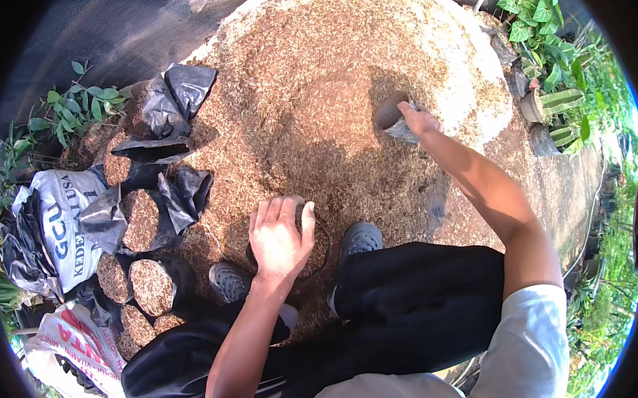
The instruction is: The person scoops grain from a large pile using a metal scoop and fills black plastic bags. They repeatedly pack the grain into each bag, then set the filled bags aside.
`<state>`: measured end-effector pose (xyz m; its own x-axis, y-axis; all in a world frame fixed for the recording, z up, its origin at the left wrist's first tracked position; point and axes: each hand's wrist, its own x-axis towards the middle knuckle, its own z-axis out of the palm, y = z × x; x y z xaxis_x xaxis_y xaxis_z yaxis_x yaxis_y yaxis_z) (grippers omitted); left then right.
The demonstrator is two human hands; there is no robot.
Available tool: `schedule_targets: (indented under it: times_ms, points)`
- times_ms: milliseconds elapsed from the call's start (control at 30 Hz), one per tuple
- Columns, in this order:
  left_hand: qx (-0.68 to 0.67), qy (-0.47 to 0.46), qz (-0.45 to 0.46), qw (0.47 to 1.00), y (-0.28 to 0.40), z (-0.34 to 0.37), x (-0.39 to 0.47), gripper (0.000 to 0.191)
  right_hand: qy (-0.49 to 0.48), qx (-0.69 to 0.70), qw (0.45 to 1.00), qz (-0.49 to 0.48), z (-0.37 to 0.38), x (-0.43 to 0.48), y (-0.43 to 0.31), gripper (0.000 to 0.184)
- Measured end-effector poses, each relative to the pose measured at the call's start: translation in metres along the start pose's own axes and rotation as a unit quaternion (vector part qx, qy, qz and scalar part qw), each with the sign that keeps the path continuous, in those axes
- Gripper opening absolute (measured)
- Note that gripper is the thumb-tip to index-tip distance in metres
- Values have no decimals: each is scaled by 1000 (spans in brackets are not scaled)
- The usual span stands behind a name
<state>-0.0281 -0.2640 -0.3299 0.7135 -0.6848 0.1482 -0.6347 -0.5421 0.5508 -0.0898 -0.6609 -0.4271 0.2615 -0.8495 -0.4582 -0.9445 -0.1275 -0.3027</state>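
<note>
My right hand (421,119) grips the rim of a grey, open-mouthed scooping container (399,120). The container is tilted on its side against a broad heap of light brown, husk-like growing mix (313,92), its mouth facing left. My left hand (280,232) lies over a black plastic planting bag (323,244) standing between my feet. Its fingers curl over the bag's far rim, with the thumb spread to the right. The hand hides most of the bag's mouth, so how full it is cannot be seen.
Several filled black planting bags (152,288) stand at left. Beside them lie empty black bags (187,92) and printed white sacks (64,225). Dark sheeting (118,25) borders the far left. Potted cacti (561,103) and leafy plants (543,22) line the right. My grey clogs (362,237) flank the bag.
</note>
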Motion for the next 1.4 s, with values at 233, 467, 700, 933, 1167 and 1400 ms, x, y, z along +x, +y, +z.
schedule_targets:
  times_ms: [233,467,700,933,1167,1400]
  points:
    - [-56,-29,-32,997,-19,5,3,15,-102,180,966,156,18,16,-66,78]
    - [-95,-30,-41,994,-36,0,4,13,-125,265,943,157,60,-17,-115,68]
    - [-130,-28,-47,990,-38,-12,7,12,-189,210,949,141,43,-46,-135,73]
    - [-152,-33,-58,986,-29,-15,3,11,-180,343,914,118,56,-49,-166,80]
    - [-173,-2,-54,983,-29,-17,7,11,-252,442,855,107,54,-49,-143,39]
    - [-149,22,-12,988,-17,-29,10,12,-362,424,830,-11,66,-67,-151,58]
